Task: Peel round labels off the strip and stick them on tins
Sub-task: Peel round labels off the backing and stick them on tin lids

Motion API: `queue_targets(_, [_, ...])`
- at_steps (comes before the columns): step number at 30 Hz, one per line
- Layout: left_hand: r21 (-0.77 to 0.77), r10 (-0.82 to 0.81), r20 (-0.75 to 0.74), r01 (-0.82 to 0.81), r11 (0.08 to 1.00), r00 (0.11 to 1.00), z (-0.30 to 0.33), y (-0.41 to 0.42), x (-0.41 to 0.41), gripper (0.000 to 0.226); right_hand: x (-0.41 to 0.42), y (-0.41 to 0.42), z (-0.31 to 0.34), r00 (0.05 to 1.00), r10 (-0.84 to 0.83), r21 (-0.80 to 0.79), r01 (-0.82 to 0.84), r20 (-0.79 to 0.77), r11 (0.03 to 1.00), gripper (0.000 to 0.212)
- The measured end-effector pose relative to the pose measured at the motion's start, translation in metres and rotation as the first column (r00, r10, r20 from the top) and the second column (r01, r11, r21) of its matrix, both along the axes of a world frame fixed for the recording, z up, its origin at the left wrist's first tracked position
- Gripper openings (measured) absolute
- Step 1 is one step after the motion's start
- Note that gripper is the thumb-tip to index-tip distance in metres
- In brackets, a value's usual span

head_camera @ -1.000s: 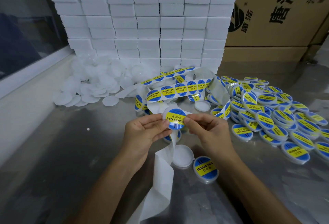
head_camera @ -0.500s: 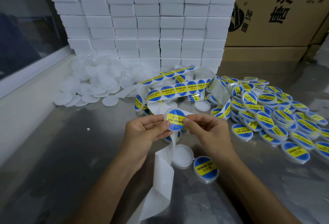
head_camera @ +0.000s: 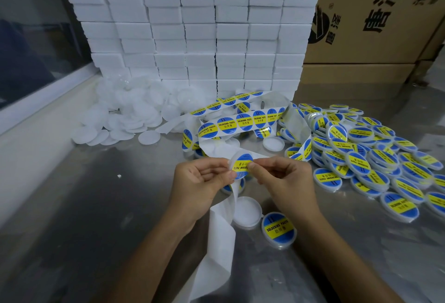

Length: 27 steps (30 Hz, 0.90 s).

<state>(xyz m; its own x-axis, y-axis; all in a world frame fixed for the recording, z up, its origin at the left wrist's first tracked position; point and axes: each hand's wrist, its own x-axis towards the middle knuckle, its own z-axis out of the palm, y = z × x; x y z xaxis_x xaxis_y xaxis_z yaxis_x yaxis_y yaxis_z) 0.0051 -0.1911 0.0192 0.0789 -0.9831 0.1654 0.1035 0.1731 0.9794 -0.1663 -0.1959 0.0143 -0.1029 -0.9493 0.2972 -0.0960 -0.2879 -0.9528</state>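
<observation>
A: Since a second ago, is anything shifting?

B: Barely. Both hands are staying at the centre of the frame; the round blue-and-yellow label (head_camera: 241, 166) is sitting a touch more squarely on the small white tin (head_camera: 233, 161) than it was.

A: How are the hands holding it?

B: The left hand (head_camera: 201, 183) is pinching the tin's left edge with thumb and fingers, and the right hand (head_camera: 284, 180) is pinching the label's right edge, seemingly smoothing it down.

A: How far along is the job?

B: Well underway, I'd judge. Labelled tins (head_camera: 375, 156) are piling up at the right of the frame, and one more (head_camera: 278, 228) is lying just below the hands beside a bare one (head_camera: 247, 211). Unlabelled white tins (head_camera: 125, 115) are still heaped at the upper left, and the label strip (head_camera: 243, 121) above the hands is still carrying many stickers.

A: Materials?

B: Glossy printed stickers, flat translucent plastic discs, thin waxy backing paper (head_camera: 216, 249) trailing down towards the bottom edge, all on a dull brushed-metal table (head_camera: 84, 218).
</observation>
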Motion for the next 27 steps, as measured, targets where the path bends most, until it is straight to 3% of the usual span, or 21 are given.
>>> queue_targets(3, [-0.006, -0.007, -0.01, 0.007, 1.0, 1.0, 0.001, 0.001, 0.0, 0.026, 0.002, 0.0, -0.001, 0.997, -0.072, -0.035, 0.07, -0.035, 0.997, 0.009])
queue_targets(7, [0.004, -0.064, -0.165, 0.065, 0.998, 0.984, 0.003, 0.003, -0.001, 0.02, 0.004, 0.0, -0.003, 0.981, -0.181, -0.113, 0.172, -0.073, 0.979, 0.027])
queue_targets(11, [0.056, -0.175, -0.306, 0.202, 0.978, 0.936, 0.003, 0.006, -0.007, 0.032, 0.014, 0.002, -0.007, 0.989, -0.066, -0.195, 0.04, -0.134, 0.98, 0.045])
queue_targets(14, [0.083, -0.259, -0.389, 0.313, 0.946, 0.884, 0.003, 0.006, -0.008, 0.034, 0.016, 0.001, -0.008, 0.995, 0.011, -0.179, -0.028, -0.094, 0.983, 0.056])
queue_targets(18, [0.084, -0.326, -0.394, 0.387, 0.918, 0.859, 0.004, 0.004, -0.006, 0.043, 0.013, 0.0, -0.006, 0.994, 0.101, -0.127, -0.104, -0.03, 0.986, 0.066])
queue_targets(20, [0.083, -0.345, -0.391, 0.406, 0.91, 0.853, 0.004, 0.004, -0.006, 0.045, 0.013, 0.0, -0.006, 0.993, 0.114, -0.102, -0.115, -0.014, 0.988, 0.061])
queue_targets(24, [0.066, -0.381, -0.401, 0.441, 0.895, 0.833, 0.004, 0.006, -0.006, 0.039, 0.013, -0.001, -0.002, 0.993, 0.1, -0.117, -0.092, 0.063, 0.989, 0.031])
queue_targets(27, [0.045, -0.417, -0.399, 0.472, 0.881, 0.817, 0.004, 0.008, -0.01, 0.035, 0.008, -0.001, -0.001, 0.996, 0.066, -0.135, -0.058, 0.058, 0.989, 0.027])
